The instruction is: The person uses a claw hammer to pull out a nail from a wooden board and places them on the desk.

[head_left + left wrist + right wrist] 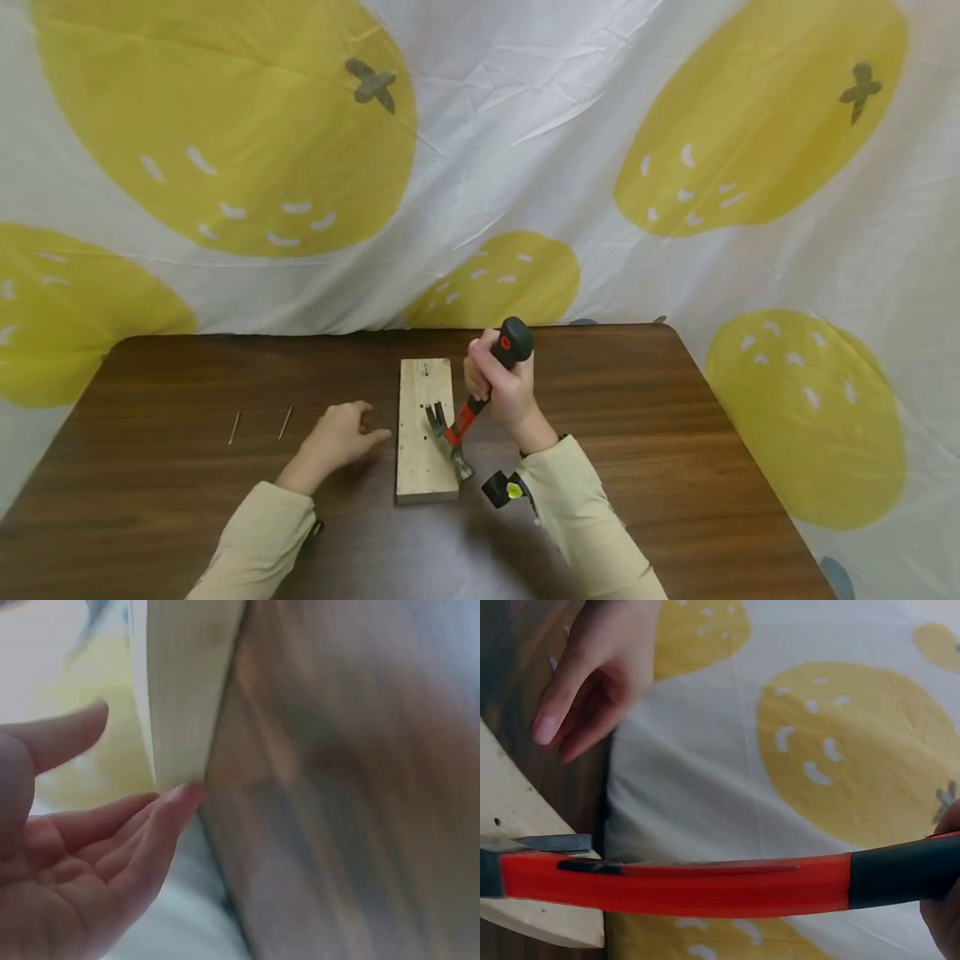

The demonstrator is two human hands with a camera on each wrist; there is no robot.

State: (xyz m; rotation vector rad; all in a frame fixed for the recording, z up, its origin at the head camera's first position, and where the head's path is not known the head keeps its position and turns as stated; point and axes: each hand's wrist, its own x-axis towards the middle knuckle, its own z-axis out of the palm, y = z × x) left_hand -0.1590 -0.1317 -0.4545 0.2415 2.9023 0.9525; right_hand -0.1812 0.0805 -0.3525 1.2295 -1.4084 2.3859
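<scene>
My right hand grips a claw hammer by its black and red handle, butt end raised. The hammer's metal head hangs low over a pale wooden board, the claw overlapping the board and the other end past its right edge. In the right wrist view the red handle crosses the picture. To the left of the board is my left hand, holding nothing, thumb toward the board's edge. Its loosely bent fingers show in the left wrist view. A nail shows at the board's far end, with small dark holes nearer.
Two loose nails, one farther left and one closer to my left hand, lie on the brown wooden table. Behind the table's far edge hangs a white cloth with a large yellow fruit print.
</scene>
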